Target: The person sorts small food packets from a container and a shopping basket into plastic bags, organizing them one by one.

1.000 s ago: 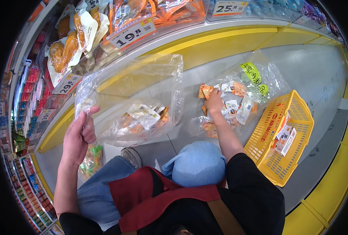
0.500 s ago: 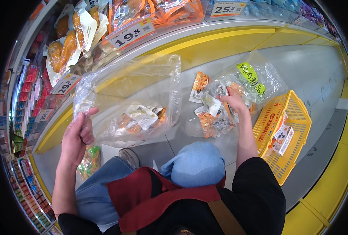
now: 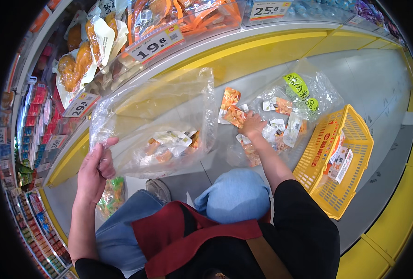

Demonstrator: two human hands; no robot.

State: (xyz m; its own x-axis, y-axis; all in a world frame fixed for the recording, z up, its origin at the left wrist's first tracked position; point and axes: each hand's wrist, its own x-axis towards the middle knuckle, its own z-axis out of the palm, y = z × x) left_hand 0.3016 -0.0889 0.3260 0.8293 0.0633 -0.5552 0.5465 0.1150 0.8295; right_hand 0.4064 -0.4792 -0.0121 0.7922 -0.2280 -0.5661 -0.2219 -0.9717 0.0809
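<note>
My left hand is closed on the edge of a large clear plastic bag and keeps it spread. Several small orange-and-white snack packets lie low inside that bag. Over on the right, my right hand reaches down with its fingers spread, touching the pile of packets. Right at its fingertips is an orange snack packet. More packets lie beside and under the hand, on or in a second clear bag with a bright green handwritten label.
A yellow basket holding a white box stands at the right. Ahead, a shelf with a yellow base carries packaged food and price tags. A green-and-orange bag lies by my left leg.
My right hand has moved left and nearer the shelf across the packets, and its fingers have spread. Some packets have shifted. The left hand still holds the bag, slightly lower.
</note>
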